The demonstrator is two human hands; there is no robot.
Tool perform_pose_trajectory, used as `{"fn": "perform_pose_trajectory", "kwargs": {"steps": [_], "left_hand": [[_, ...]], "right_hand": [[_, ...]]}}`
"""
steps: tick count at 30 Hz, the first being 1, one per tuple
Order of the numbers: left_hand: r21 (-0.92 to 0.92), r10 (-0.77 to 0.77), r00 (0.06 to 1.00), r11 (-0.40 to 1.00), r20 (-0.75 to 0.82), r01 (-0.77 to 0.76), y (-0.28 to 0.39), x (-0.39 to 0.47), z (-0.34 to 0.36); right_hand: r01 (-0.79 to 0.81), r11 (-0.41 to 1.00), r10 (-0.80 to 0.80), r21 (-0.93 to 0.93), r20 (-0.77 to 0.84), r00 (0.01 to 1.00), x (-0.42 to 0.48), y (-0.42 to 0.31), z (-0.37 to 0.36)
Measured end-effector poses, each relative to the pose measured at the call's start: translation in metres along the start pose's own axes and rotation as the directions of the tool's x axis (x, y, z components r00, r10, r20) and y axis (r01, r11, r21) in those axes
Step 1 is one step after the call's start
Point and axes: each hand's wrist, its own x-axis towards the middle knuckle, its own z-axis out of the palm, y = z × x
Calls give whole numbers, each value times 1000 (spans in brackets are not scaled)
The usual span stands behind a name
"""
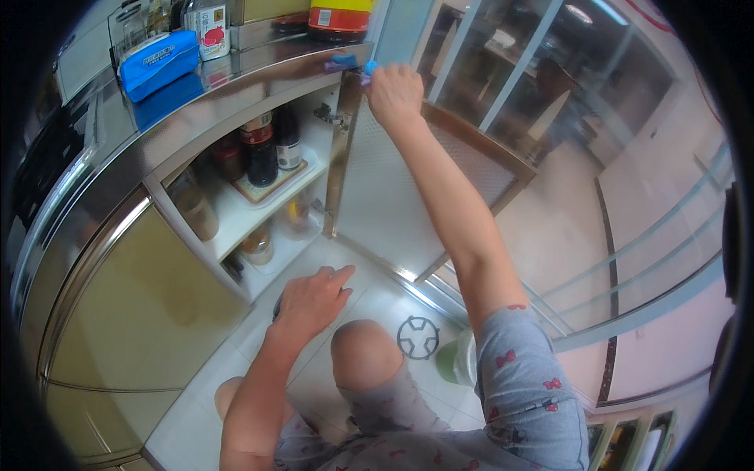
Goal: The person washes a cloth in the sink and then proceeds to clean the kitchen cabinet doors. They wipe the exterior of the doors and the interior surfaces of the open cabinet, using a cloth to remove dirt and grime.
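Observation:
My right hand (397, 91) is closed around a small blue and purple item (369, 72), perhaps a cloth, mostly hidden by the fingers. It is at the top of an open cabinet door (389, 182) with a brown frame and a textured pale panel. My left hand (315, 300) hangs low over the tiled floor with its fingers apart and nothing visible in it. A dark edge shows beside that wrist, too hidden to name. Inside the open cabinet (235, 247), dark sauce bottles (262, 153) stand on a tray (256, 200) on the upper shelf; jars (257, 246) sit below.
On the metal-edged counter (247, 68) are a blue soft pack (159, 65), a white bottle (212, 35) and a large red-and-yellow container (340, 20). A black pan-support ring (418, 338) lies on the floor beside a green bin (452, 362). Glass sliding doors (512, 70) stand behind.

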Motion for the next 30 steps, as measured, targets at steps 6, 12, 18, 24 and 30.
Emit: {"fn": "perform_pose_trajectory", "kwargs": {"steps": [6, 12, 18, 24, 30], "left_hand": [[22, -34, 999, 999, 35, 33, -3, -6, 2], [23, -11, 1000, 1000, 20, 11, -5, -14, 0], [21, -18, 1000, 1000, 9, 17, -2, -21, -9], [45, 46, 998, 998, -53, -44, -8, -27, -5], [32, -38, 999, 999, 31, 37, -7, -23, -4]], "right_hand": [[-10, 994, 0, -106, -96, 995, -66, 62, -45], [-54, 973, 31, -224, -107, 994, -143, 138, -113], [85, 954, -116, -288, -94, 989, -214, 178, -135], [43, 972, -22, -232, 91, 996, -245, 152, -110], [179, 968, -127, -178, 271, 954, -229, 116, -62]]}}
